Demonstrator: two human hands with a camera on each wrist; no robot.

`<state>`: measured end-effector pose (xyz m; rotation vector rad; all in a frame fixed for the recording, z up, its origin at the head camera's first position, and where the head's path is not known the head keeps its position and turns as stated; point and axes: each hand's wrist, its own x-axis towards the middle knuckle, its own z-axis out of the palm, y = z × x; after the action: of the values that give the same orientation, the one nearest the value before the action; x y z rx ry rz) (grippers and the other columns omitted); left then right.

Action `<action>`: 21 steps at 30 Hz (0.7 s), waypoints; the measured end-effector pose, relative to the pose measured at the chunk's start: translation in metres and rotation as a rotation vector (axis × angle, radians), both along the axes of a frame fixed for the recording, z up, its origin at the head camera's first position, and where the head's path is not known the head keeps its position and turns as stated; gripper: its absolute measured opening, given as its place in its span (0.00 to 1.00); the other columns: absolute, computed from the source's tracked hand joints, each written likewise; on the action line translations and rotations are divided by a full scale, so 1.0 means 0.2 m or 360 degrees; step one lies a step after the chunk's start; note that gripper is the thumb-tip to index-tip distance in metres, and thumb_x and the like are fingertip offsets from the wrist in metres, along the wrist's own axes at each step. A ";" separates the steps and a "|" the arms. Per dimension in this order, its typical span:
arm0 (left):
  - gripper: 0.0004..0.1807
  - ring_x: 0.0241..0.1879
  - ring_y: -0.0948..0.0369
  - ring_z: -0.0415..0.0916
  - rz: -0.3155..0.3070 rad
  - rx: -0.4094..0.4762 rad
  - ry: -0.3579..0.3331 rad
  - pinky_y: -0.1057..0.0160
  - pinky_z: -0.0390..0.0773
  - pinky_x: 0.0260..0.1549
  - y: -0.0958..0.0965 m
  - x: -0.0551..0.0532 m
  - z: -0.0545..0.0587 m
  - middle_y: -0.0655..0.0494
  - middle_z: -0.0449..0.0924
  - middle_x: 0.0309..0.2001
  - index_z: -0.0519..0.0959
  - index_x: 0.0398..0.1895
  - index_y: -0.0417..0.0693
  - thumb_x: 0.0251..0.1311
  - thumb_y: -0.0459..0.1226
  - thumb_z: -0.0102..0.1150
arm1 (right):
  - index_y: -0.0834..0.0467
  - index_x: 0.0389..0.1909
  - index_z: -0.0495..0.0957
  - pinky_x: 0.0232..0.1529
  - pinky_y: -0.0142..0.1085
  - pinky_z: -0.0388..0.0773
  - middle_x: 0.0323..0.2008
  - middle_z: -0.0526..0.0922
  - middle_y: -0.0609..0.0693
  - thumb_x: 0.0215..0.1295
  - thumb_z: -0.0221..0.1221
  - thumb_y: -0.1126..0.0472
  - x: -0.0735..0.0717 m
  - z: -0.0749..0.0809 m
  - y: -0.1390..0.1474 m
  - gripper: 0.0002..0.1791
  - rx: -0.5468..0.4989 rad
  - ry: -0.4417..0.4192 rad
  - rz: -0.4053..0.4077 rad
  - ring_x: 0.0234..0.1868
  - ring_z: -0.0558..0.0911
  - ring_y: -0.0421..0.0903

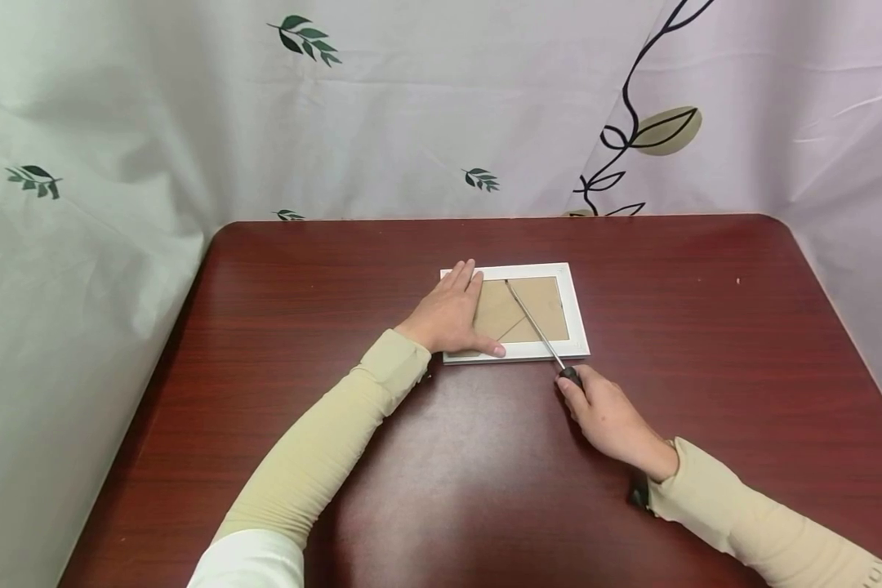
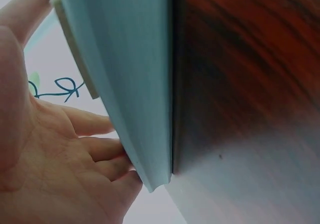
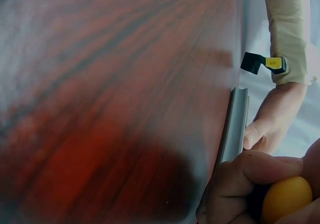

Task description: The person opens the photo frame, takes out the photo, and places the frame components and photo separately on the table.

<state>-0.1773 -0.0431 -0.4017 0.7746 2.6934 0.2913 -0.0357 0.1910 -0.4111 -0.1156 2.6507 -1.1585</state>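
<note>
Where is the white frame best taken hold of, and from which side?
The white frame is probably best pinched at its right border, from the right: it lies flat with that border uncovered, while the left hand lies over the left end and the screwdriver crosses the near border.

Head view: soft, even light is falling across the cloth backdrop (image 1: 412, 114), and the glossy bench (image 1: 426, 457) is reflecting a pale patch near its middle. Left wrist: the backdrop is washing out while the left hand (image 2: 62, 159) is showing dim; bench grain is blurring. Right wrist: haze is softening the bench, and shadow is pooling beside the right hand (image 3: 245, 171).
</note>
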 end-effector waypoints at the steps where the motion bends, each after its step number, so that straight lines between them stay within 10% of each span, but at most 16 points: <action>1: 0.72 0.79 0.48 0.32 0.0000 -0.0001 0.0000 0.58 0.38 0.75 0.00 0.00 0.00 0.38 0.35 0.80 0.46 0.79 0.34 0.44 0.71 0.67 | 0.62 0.38 0.71 0.23 0.33 0.67 0.21 0.71 0.47 0.80 0.48 0.58 0.00 0.00 0.00 0.12 0.0000 -0.0002 -0.0002 0.21 0.70 0.41; 21: 0.72 0.79 0.46 0.34 -0.0026 -0.0024 0.0029 0.57 0.38 0.75 0.00 0.00 0.01 0.37 0.37 0.80 0.47 0.78 0.32 0.44 0.71 0.67 | 0.63 0.38 0.71 0.22 0.33 0.67 0.21 0.71 0.48 0.80 0.47 0.60 -0.01 0.00 0.00 0.11 -0.0026 -0.0023 -0.0016 0.21 0.70 0.42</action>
<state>-0.1767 -0.0425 -0.3995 0.7980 2.7018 0.2614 -0.0371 0.1905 -0.4117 -0.0968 2.6326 -1.1798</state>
